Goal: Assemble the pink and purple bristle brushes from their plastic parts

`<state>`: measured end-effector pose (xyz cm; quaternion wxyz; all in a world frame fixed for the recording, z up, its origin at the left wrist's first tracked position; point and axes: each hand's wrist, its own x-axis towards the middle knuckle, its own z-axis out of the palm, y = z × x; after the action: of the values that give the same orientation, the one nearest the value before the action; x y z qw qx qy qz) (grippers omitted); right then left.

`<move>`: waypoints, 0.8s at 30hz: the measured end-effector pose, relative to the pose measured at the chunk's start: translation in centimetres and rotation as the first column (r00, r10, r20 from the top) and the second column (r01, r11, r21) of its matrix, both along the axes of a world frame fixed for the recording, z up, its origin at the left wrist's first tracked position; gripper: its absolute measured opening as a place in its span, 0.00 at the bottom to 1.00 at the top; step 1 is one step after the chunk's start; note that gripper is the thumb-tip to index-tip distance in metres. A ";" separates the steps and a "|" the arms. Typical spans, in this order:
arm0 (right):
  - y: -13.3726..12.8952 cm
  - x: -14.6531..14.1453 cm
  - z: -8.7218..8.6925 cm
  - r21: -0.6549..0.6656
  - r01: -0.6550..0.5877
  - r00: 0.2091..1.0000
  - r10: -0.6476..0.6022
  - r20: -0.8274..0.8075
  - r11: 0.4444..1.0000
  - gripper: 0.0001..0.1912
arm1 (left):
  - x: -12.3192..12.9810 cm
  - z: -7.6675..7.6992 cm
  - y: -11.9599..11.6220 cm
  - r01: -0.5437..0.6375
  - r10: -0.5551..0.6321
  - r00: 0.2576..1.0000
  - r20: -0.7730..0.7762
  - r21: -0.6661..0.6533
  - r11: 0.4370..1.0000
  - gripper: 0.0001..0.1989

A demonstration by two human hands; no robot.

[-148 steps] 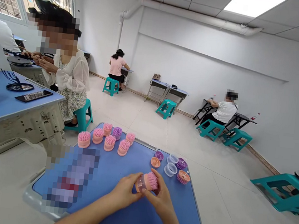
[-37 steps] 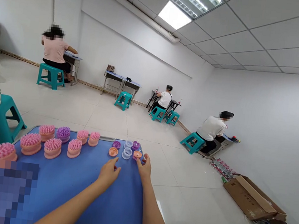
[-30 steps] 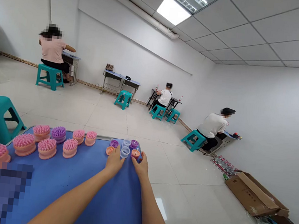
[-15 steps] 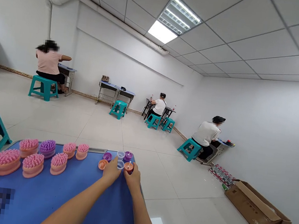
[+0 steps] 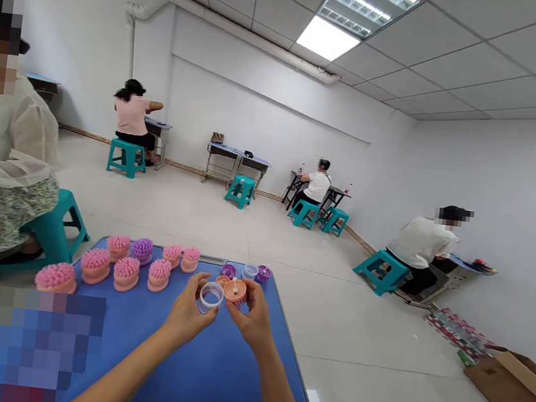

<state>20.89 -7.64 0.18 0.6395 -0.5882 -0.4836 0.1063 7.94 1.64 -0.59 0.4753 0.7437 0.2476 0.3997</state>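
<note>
My left hand (image 5: 189, 308) is closed round a clear plastic cup (image 5: 211, 296), its open mouth facing me. Beside it, my right hand (image 5: 255, 312) grips an orange brush head (image 5: 235, 291) with a white stem standing up from its middle. The two parts are held close together above the blue table (image 5: 200, 374). Just behind them lies an orange cap (image 5: 223, 280), partly hidden. Farther back stand a purple cap (image 5: 228, 270), another clear cup (image 5: 249, 271) and a purple brush head (image 5: 263, 273) with a white stem.
Several pink-bristled brushes (image 5: 126, 274) and a purple one (image 5: 142, 250) stand along the table's left and far side. A person (image 5: 19, 134) sits close at left on a teal stool (image 5: 69, 223). Other people sit at desks by the walls. A cardboard box (image 5: 511, 396) lies at right.
My left hand has lifted the clear cup, and my right hand the orange brush head, off the table toward me. The view has turned left, bringing the nearby person into sight.
</note>
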 end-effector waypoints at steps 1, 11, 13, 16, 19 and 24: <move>0.5 -0.4 0.0 -0.015 -0.043 0.999 0.043 -0.008 0.999 0.21 | -0.8 -0.3 0.3 -0.026 0.026 1.000 -0.009 -0.024 0.999 0.26; 2.1 -1.7 -1.1 -0.046 -0.386 0.893 0.361 -0.267 0.921 0.24 | -4.0 -0.6 2.2 0.117 -0.084 0.989 0.125 -0.289 0.950 0.21; 1.5 -1.5 -1.3 -0.073 -0.418 0.878 0.382 -0.289 0.905 0.24 | -4.0 -0.4 2.0 0.157 -0.121 0.985 0.124 -0.345 0.925 0.23; 0.8 -1.3 -1.4 -0.101 -0.411 0.893 0.377 -0.247 0.906 0.21 | -4.0 -0.4 1.7 0.188 -0.159 0.982 0.106 -0.375 0.908 0.24; 0.5 -1.2 -1.1 -0.150 -0.400 0.910 0.373 -0.178 0.904 0.20 | -4.1 -0.3 1.5 0.207 -0.190 0.978 0.084 -0.360 0.910 0.20; 0.4 -1.1 -0.9 -0.188 -0.420 0.906 0.397 -0.148 0.888 0.20 | -3.9 -0.5 1.4 0.298 -0.301 0.952 0.047 -0.357 0.885 0.20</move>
<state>19.78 -7.24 -0.73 0.5596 -0.5326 -0.5477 0.3213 4.00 3.04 -1.05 0.6581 0.6751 0.2013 0.2657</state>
